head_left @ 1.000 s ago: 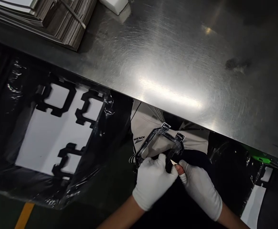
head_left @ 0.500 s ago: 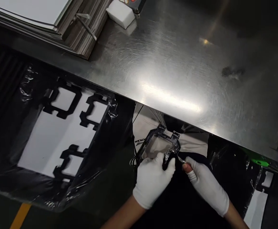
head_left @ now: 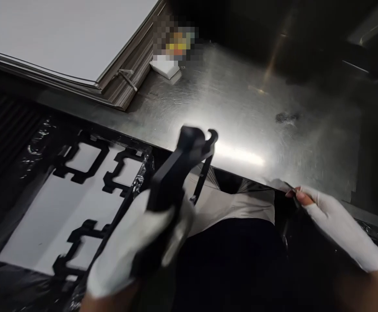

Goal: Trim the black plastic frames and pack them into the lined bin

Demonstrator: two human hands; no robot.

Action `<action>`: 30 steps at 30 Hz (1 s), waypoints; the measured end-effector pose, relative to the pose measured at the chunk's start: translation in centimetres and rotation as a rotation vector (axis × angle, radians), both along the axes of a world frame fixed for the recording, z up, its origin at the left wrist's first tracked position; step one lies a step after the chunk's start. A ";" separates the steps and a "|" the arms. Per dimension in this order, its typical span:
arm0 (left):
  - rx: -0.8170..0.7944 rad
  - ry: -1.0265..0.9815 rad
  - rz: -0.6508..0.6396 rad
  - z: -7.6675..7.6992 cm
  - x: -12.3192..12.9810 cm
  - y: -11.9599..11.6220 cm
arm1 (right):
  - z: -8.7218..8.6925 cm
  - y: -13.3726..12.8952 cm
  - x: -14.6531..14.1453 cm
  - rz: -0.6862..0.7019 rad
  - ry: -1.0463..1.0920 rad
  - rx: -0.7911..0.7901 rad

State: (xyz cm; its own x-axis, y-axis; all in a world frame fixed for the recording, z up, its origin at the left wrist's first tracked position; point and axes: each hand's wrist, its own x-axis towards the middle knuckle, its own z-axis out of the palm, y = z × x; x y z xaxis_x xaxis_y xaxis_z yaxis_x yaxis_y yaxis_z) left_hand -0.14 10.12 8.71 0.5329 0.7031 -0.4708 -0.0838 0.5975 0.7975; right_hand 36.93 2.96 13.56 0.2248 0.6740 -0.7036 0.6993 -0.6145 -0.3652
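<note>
Lower centre: the gloved left hand point(head_left: 133, 251) is gripping a black plastic frame point(head_left: 182, 169), blurred, tilting up over the steel table point(head_left: 240, 108) edge. Right: the gloved right hand point(head_left: 338, 225) is pinching a thin blade-like tool point(head_left: 289, 187), details unclear.

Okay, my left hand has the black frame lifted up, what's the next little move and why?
Probably lower the black plastic frame in the gloved left hand toward the white sheet beside it, where similar black frames already lie. The gloved right hand sits apart at the steel table edge.
</note>
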 end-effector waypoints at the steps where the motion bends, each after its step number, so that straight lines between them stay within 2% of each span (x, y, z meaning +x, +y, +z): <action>1: 0.034 -0.105 -0.019 0.4 1.3 1.8 | -0.2 1.3 -0.1 -0.002 -0.064 0.059; 3: 0.049 -0.231 -0.039 0.8 4.4 5.1 | -1.3 3.6 -0.5 0.026 -0.182 0.223; 5: -0.050 -0.274 -0.034 0.8 7.4 7.7 | -2.8 5.3 -1.1 0.121 -0.278 0.431; 8: -0.208 -0.254 -0.037 0.0 10.4 9.9 | -5.1 6.5 -2.4 0.296 -0.283 0.608; 12: -0.265 -0.211 -0.059 -1.0 11.6 10.5 | -6.6 6.8 -5.1 0.458 -0.208 0.535; 17: -0.270 -0.193 -0.103 -0.7 11.5 10.3 | -6.1 7.6 -7.6 0.671 -0.381 0.319; 19: -0.269 -0.163 -0.095 -0.4 11.6 10.3 | -5.9 7.8 -7.7 0.732 -0.424 0.288; 22: -0.264 -0.101 -0.088 -0.3 11.9 10.3 | -5.9 7.9 -7.4 0.756 -0.451 0.277; 30: -0.219 -0.067 -0.118 0.0 12.4 9.8 | -5.4 9.0 -6.5 0.676 -0.437 0.234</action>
State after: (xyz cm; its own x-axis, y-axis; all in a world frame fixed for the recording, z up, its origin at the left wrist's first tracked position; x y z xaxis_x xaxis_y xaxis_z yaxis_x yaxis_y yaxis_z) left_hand 12.22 19.96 8.73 0.6403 0.5190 -0.5662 -0.0509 0.7643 0.6429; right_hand 30.43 11.93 8.15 -0.0599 0.8796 -0.4720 0.9981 0.0458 -0.0412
